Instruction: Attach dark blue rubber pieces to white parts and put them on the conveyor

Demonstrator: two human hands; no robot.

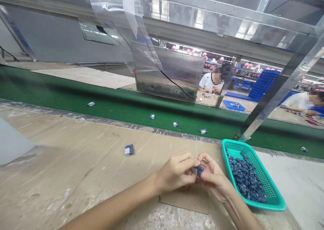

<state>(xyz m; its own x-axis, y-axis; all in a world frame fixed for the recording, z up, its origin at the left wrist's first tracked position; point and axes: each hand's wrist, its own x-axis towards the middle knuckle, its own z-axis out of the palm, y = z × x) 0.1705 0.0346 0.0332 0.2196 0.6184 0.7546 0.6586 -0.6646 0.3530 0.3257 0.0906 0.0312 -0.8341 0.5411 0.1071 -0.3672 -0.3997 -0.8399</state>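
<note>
Between the fingertips of both hands is a small blue-and-white plastic part [198,171], partly hidden by the fingers. My left hand [177,171] grips its left side, thumb below and fingers above. From the right, my right hand [212,176] pinches the same part with thumb and fingers. Under the hands lies a flat piece of brown board [186,201]. To the left on the worktable, apart from the hands, rests another blue-and-white part [129,149]. A turquoise plastic basket [278,203] stands just right of my right hand, holding many small dark blue pieces [246,177].
Behind the worktable [76,169] runs a green conveyor belt [121,107] carrying several blue-and-white parts [175,124]. A slanted metal post [273,91] rises behind the basket. Two people [209,83] sit across the belt, near stacked blue crates [264,85]. A whitish object [12,142] is at left.
</note>
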